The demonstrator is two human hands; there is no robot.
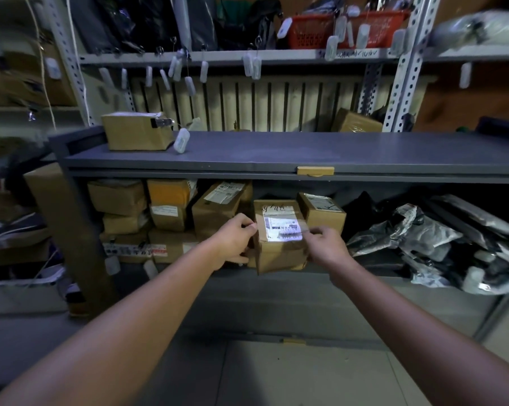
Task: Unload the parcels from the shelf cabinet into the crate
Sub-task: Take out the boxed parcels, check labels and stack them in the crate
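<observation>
A brown cardboard parcel point(279, 247) with a white shipping label stands at the front edge of the lower shelf of the grey shelf cabinet point(276, 159). My left hand point(235, 241) grips its left side and my right hand point(325, 244) grips its right side. More cardboard parcels point(171, 218) are stacked to the left on the same shelf, and a smaller box point(320, 212) sits just behind to the right. No crate is in view.
Grey and black plastic mailer bags point(423, 238) fill the right of the lower shelf. One box point(136, 131) with a white tag lies on the cabinet top. Behind, a metal rack point(405, 68) carries hanging white tags and red baskets point(347, 27). Tiled floor lies below.
</observation>
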